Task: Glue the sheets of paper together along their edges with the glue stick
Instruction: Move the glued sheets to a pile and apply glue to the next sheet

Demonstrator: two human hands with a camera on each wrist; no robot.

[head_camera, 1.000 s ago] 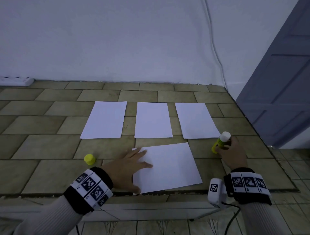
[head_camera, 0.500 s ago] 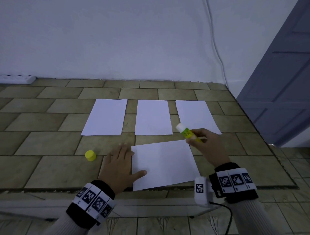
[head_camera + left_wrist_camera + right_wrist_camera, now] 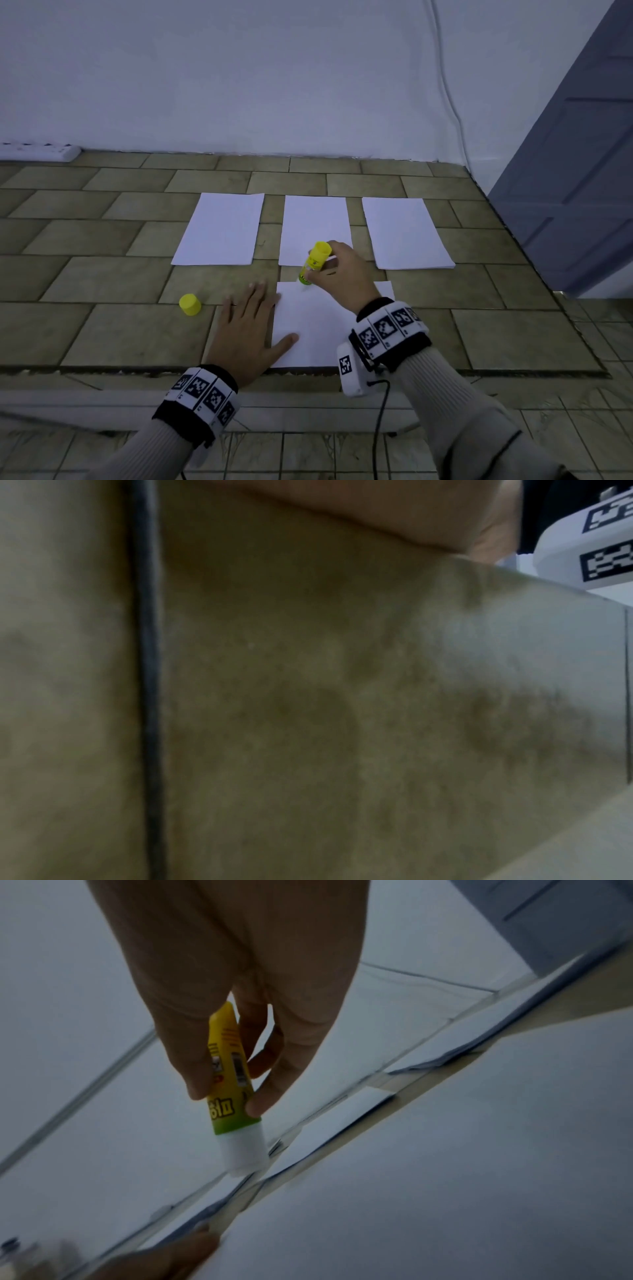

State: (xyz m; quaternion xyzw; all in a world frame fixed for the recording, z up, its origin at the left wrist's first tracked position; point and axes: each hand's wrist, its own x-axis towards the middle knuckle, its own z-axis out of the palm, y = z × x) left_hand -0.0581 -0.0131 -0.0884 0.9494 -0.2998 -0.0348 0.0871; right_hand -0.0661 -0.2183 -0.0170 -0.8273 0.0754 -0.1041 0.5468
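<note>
While its white tip points down at the far left corner of the near sheet (image 3: 318, 329), the glue stick (image 3: 314, 262) stands tilted in the right hand (image 3: 337, 274), whose thumb and fingers (image 3: 274, 1085) are curled around its yellow-green barrel; whether the tip touches the paper cannot be told. The near sheet lies close to the front edge of the tabletop (image 3: 102, 335). The left hand (image 3: 248, 329) lies flat with straight, spread fingers, resting on the tabletop at the sheet's left edge, its thumb on the paper. Beyond, three more sheets lie in a row with strips of bare tile between them: the left sheet (image 3: 221, 229), the middle sheet (image 3: 313, 219) just behind the glue stick, and the right sheet (image 3: 404, 233). The yellow cap (image 3: 190, 304) stands alone to the left of the left hand, with bare tile around it. The tabletop carries a brown brick-tile pattern and meets a pale wall (image 3: 274, 75) at its back edge, where a white power strip (image 3: 37, 151) lies at the far left corner. A thin cable (image 3: 448, 89) runs down the wall, and a blue-grey door (image 3: 582, 154) stands past the right edge.
</note>
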